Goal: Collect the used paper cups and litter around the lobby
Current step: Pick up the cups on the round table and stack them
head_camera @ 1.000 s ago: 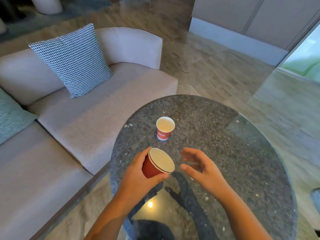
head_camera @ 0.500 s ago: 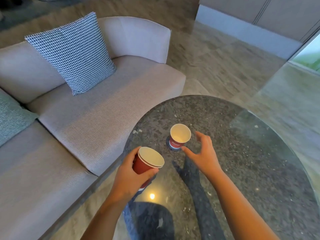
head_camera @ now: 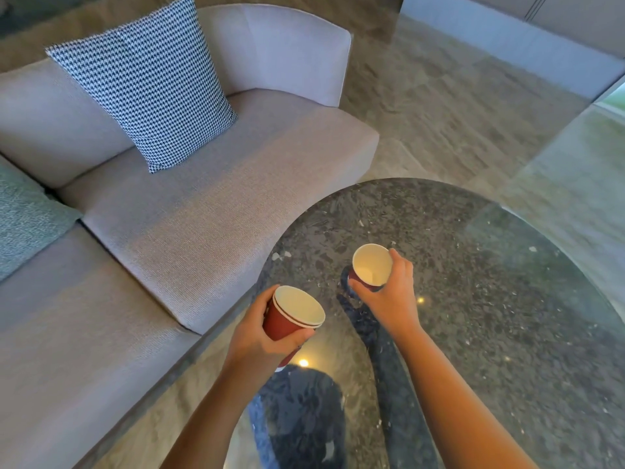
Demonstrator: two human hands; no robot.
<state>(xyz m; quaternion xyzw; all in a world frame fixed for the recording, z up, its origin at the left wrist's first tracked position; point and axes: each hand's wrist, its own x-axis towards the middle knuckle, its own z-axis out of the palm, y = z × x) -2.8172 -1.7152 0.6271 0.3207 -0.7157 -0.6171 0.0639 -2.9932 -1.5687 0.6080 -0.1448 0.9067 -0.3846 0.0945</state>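
Observation:
My left hand grips a stack of two nested red paper cups, white inside, above the near left edge of the round dark stone table. Their two rims show one inside the other. A third red paper cup stands on the table a little farther in. My right hand curls round it, thumb on its near side and fingers on its far right side. I cannot tell whether that cup has left the tabletop.
A beige sofa runs along the table's left side, with a black-and-white patterned cushion and a teal cushion on it. Polished stone floor lies beyond the table, with a white wall base at the far right.
My right hand reached forward from open and closed round the cup standing on the table. My left hand kept hold of the stacked cups. The view shifted towards the table.

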